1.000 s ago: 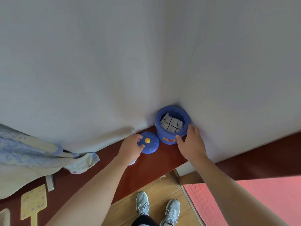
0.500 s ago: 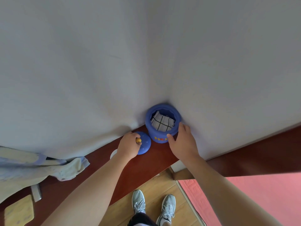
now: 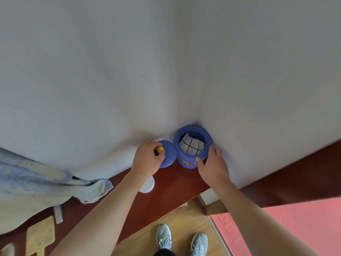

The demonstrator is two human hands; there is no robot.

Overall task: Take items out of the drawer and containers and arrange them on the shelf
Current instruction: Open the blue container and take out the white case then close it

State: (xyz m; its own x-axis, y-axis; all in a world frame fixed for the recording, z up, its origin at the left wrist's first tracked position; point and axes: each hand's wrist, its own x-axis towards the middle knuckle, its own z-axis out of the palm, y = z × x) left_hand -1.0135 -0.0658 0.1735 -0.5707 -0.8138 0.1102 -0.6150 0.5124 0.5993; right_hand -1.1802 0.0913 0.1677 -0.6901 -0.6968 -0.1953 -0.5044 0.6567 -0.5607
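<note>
A blue pot-shaped jar (image 3: 188,159) with yellow and red lettering stands open in the wall corner on a dark red wooden shelf (image 3: 175,183). Inside it lies a folded white cloth with a black grid (image 3: 191,148). My right hand (image 3: 214,167) grips the jar's right side. The blue lid (image 3: 168,154) is tilted just left of the jar. My left hand (image 3: 147,159) pinches its yellow knob (image 3: 160,149).
A small white round object (image 3: 147,185) lies on the shelf under my left wrist. Blue and cream fabric (image 3: 46,182) is heaped at the left, with yellow paddle-shaped pieces (image 3: 40,235) below it. White walls close in behind. My shoes (image 3: 180,239), wooden floor and a pink mat (image 3: 295,228) lie below.
My left hand went from resting beside the flat lid to pinching its yellow knob and tipping the lid up. The right hand stayed on the jar.
</note>
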